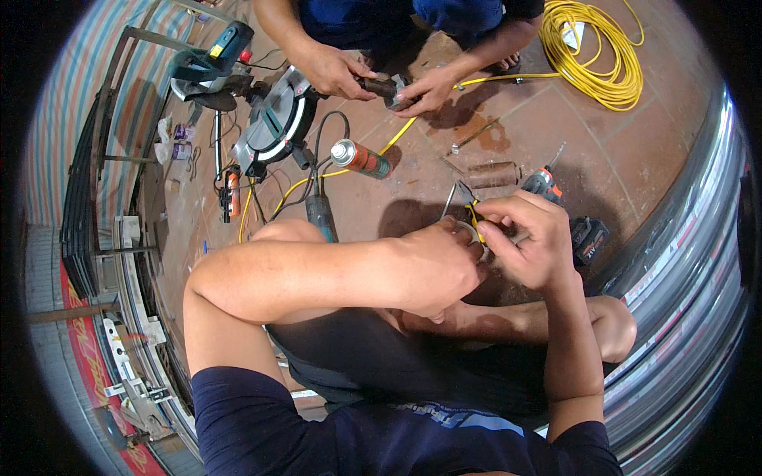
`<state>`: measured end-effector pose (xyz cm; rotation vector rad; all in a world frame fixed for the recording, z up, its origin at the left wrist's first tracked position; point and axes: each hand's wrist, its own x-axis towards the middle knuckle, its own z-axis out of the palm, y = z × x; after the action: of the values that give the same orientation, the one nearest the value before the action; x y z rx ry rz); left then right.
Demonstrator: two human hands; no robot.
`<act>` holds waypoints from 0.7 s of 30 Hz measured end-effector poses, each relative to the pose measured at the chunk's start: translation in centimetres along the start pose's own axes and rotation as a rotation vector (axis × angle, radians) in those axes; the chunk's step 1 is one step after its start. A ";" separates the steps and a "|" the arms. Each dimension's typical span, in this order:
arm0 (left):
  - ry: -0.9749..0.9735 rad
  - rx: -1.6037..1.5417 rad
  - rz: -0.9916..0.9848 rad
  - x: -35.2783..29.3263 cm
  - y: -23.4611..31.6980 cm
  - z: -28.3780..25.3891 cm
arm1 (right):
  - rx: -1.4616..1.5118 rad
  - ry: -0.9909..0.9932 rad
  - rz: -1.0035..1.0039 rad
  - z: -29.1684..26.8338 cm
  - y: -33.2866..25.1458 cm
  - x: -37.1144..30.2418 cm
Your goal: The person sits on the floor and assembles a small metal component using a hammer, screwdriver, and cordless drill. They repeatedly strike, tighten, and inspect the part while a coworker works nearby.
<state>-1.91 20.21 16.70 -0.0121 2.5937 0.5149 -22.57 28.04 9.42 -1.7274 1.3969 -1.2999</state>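
My left hand (444,266) is closed, its fingers curled round something that they mostly hide. Close against it, my right hand (530,238) pinches a narrow yellow-and-black piece (477,220) with thumb and fingers. A thin metal rod and a small grey metal part (463,193) stick out beyond my fingers; whether they join the yellow piece I cannot tell. Just past my right hand lies a cordless drill (543,184) with a bit fitted. A dark battery pack (588,239) is on the floor beside my right wrist.
Opposite me a person's hands (337,73) hold a dark tool. A spray can (361,159), angle grinder (321,216) and miter saw (274,119) stand ahead on the left. A yellow hose (594,59) lies coiled far right. Wrapped metal lengths (683,293) line the right side.
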 end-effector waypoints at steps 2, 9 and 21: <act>-0.002 -0.009 0.012 0.0 -0.1 -0.1 | 0.005 -0.002 0.008 0.0 0.1 0.0; -0.051 -0.011 -0.009 0.2 -0.1 0.1 | 0.012 -0.008 -0.021 0.1 0.1 0.0; -0.129 0.035 -0.033 1.1 0.3 -0.3 | 0.014 -0.010 0.003 -0.4 -0.1 -0.1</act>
<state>-3.09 20.45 16.53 -0.0100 2.4722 0.4432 -22.94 28.19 9.62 -1.7194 1.3814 -1.2952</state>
